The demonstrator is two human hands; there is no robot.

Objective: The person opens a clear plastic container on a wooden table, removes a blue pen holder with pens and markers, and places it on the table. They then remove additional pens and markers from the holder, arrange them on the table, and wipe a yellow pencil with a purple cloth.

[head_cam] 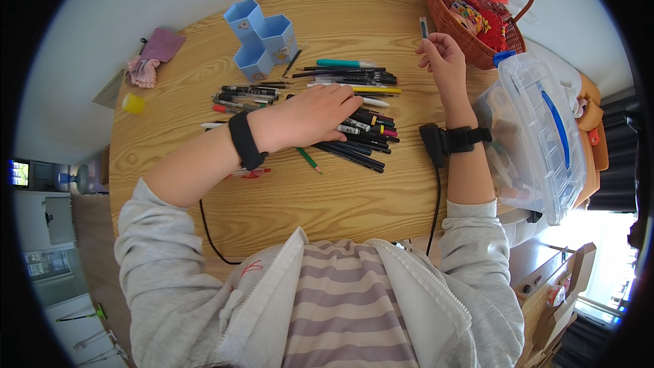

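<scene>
My left hand lies palm down over a pile of pens and pencils, its fingertips on dark pens in the middle of the wooden table. Whether it grips one cannot be told. My right hand is raised at the right, beside the wicker basket, with its fingertips at a small narrow item with a clear edge. A teal pen and a yellow pencil lie above my left hand, and a green pencil below it. More pens lie left of the hand. Behind them stands a light blue hexagonal pen holder.
A wicker basket with red items stands at the back right, a clear plastic box with a blue handle near my right forearm. A yellow cup-like object and pink cloth lie at the left edge. Black cables run from both wrist straps.
</scene>
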